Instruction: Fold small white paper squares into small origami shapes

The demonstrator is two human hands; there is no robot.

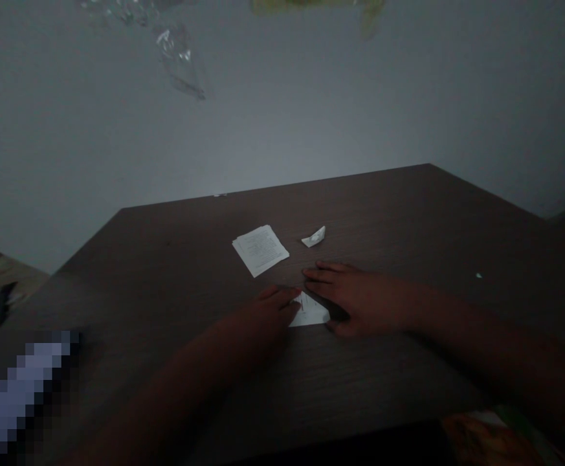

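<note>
A folded white paper triangle (310, 310) lies on the dark wood table (384, 213), partly covered by both hands. My left hand (267, 312) rests flat with its fingertips on the paper's left side. My right hand (360, 299) lies over the paper's right corner, with its fingers spread toward the far side. Beyond them are a small stack of printed white paper (260, 250) and a small folded paper piece (314, 237), both apart from my hands. The paper's lower part shows, but its other folds are hidden.
A pixelated, blurred object (20, 388) lies at the lower left of the table. A tiny white scrap (479, 275) sits to the right. The table's far edges meet a grey wall (282, 116), which has clear plastic film (178, 58) on it.
</note>
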